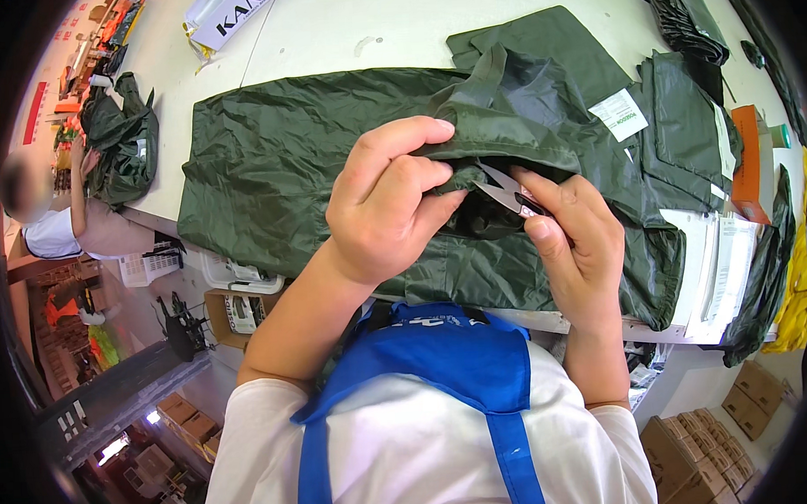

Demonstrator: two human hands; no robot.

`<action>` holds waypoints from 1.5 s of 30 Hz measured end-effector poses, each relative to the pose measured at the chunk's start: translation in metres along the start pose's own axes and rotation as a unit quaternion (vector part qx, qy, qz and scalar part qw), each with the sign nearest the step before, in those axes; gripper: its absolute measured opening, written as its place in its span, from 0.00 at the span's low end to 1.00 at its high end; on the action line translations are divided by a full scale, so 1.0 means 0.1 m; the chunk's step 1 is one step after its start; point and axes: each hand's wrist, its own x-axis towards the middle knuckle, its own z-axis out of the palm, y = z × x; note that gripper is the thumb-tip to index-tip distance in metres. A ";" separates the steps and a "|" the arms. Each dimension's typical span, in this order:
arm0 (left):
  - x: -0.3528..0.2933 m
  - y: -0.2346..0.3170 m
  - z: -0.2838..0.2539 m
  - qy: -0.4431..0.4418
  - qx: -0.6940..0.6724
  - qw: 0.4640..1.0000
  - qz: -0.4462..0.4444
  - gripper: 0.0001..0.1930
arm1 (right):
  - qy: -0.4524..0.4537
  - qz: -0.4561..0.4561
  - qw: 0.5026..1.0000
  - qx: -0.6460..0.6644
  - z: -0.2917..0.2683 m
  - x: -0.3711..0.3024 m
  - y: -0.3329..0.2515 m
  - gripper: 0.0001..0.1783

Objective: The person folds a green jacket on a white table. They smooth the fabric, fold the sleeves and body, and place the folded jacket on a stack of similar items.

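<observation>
A dark green coated-fabric garment [276,159] lies spread and wrinkled on the table in front of me. My left hand [375,204] pinches a gathered, raised edge of it between thumb and fingers. Thread snips [505,196] with pointed metal blades are in my right hand [583,246], held between the thumb and fingers. Their blades point left, close by the pinched edge, and look a little apart. Folds of fabric arch over the blade tips, so I cannot tell whether they touch a thread or the cloth.
Folded green pieces [684,127] with a white label [619,114] lie at the right, near an orange box [750,164] and white papers [722,267]. A long white box [226,16] sits at the far left. Another person [65,224] handles a dark green garment [122,142] at the left.
</observation>
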 end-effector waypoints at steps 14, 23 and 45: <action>0.01 0.12 -0.08 -0.041 -0.006 0.999 -0.026 0.13 | 0.050 -0.009 0.994 0.102 -0.05 -0.10 0.05 0.25; 0.28 0.15 -0.22 -0.308 -0.307 0.834 -0.339 0.05 | -0.007 0.134 0.958 0.255 0.03 0.05 0.28 0.06; -0.87 -2.21 -0.59 -0.187 -0.224 0.716 -0.634 0.28 | 0.165 0.193 0.800 -0.544 -1.03 -0.27 2.97 0.30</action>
